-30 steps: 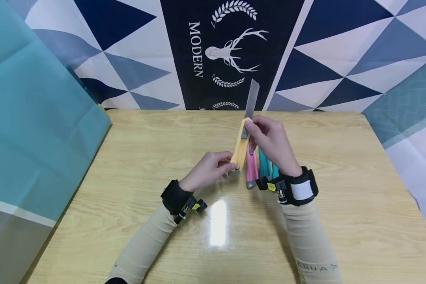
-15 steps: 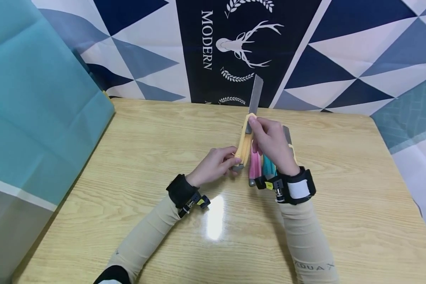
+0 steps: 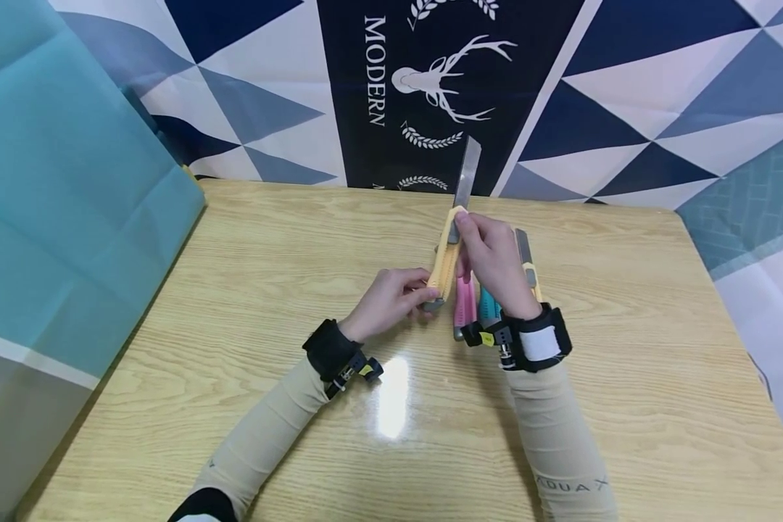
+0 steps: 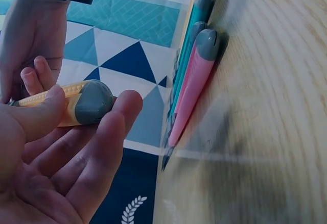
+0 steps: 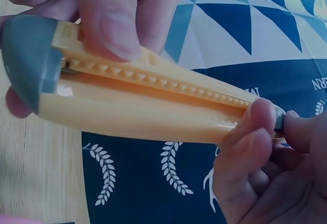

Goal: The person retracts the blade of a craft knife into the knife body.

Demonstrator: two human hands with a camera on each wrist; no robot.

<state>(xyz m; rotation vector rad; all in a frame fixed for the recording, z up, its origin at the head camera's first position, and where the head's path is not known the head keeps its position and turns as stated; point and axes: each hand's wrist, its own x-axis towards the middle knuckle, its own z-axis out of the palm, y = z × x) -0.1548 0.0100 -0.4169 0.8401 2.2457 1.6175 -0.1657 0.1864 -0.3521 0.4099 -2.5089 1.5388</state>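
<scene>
A yellow utility knife (image 3: 438, 274) with a grey end cap is held up between both hands, its long blade (image 3: 467, 170) extended toward the wall. My left hand (image 3: 386, 301) pinches the capped end, thumb on the side of the handle (image 5: 133, 106). Nearer the blade, my right hand (image 3: 494, 257) grips the handle, its thumb at the grey slider (image 5: 279, 118). In the left wrist view the grey end cap (image 4: 94, 101) faces the camera. Beneath the right hand lie a pink utility knife (image 3: 465, 308) and teal ones (image 3: 489, 306), partly hidden.
Another yellow utility knife (image 3: 530, 274), blade out, lies right of the right wrist. Several knives lie side by side, grey caps toward me. The wooden table (image 3: 267, 239) meets a patterned cloth wall (image 3: 274, 109) behind; a teal panel (image 3: 91, 203) stands at left.
The head view has shifted slightly. The second yellow knife, hidden behind the right hand a second ago, now shows beside the wrist. Both hands keep their hold on the raised knife.
</scene>
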